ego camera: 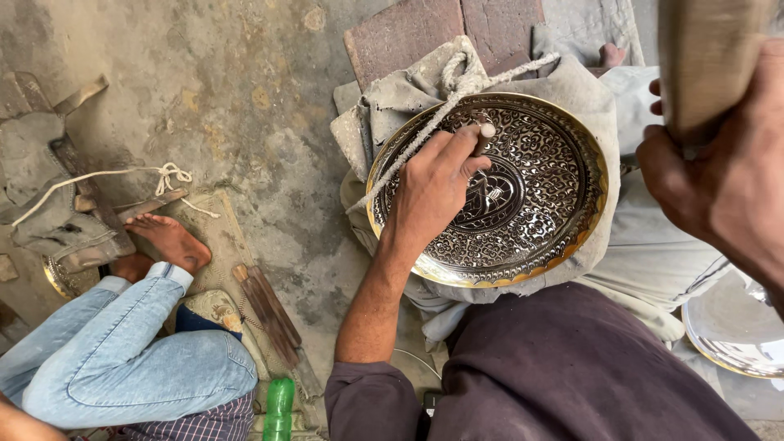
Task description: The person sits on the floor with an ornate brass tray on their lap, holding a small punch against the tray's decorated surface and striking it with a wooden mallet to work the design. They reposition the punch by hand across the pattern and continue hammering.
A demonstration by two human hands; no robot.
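My left hand (433,184) pinches small chisel (483,135) upright on engraved brass plate (539,237), plate resting on cloth pad (392,102) in my lap, rope (457,77) across rim. My right hand (719,171) closed around wooden mallet (702,65), raised high. Risks, as I judge: off-centre blow hits my fingers; chisel skids, scars pattern; plate shifts if rope slack.

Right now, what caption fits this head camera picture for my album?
Left hand steadies a small chisel on an ornate engraved brass plate while the right hand raises a wooden mallet.
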